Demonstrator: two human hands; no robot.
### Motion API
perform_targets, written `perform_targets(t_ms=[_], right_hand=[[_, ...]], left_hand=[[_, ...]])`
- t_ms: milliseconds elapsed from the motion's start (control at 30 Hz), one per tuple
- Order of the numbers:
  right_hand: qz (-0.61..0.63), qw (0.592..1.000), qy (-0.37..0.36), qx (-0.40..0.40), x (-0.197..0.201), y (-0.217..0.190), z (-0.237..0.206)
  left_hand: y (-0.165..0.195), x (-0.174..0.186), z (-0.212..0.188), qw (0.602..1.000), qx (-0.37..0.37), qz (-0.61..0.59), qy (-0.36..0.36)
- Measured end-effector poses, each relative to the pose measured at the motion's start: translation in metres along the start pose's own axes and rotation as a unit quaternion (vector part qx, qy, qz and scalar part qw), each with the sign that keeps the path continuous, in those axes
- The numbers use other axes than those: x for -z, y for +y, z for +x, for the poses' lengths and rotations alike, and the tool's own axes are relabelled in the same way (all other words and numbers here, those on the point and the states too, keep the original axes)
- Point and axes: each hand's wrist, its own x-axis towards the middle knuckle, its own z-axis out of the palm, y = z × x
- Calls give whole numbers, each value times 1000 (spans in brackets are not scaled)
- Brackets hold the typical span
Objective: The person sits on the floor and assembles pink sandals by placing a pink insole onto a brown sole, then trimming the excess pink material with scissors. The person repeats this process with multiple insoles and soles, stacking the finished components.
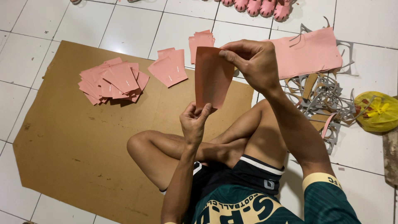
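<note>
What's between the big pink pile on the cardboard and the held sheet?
A smaller stack of pink pieces lies on the cardboard between the big pile and the held sheet, seen in the head view.

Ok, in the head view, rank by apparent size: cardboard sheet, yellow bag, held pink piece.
1. Cardboard sheet, clearly largest.
2. Held pink piece, though it is nearer the camera.
3. Yellow bag, partly cut off, so places two and three are unsure.

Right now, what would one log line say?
left hand: pinches pink sheet bottom | right hand: pinches top | sheet: upright over cardboard
</note>
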Motion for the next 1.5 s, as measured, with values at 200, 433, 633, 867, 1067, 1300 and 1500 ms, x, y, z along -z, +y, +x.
perform_targets(t_ms=[200, 433, 633, 867, 1067, 1300, 1500], right_hand=[[8, 1000, -3, 2, 0, 3, 1], [19, 1000, 9, -20, -1, 3, 2], [1, 1000, 11, -21, 2, 5, 4], [9, 1000, 16, -21, 2, 9, 3], [8, 999, 22, -29, 0, 11, 3], [28, 999, 36, -14, 1, 34, 0], [187, 978, 26, -93, -18, 78, -17]], left_hand=[[0, -1, 1, 1000, -3, -3, 1], [0, -5, 3, 1000, 3, -13, 1], [-1, -4, 5, 1000, -1, -6, 0], [-3, -3, 4, 1000, -2, 16, -4], [-4, -1, 5, 1000, 1, 18, -9], [-7, -2, 3, 999, 20, 30, -4], [-14, 0, -1, 996, 50, 59, 40]])
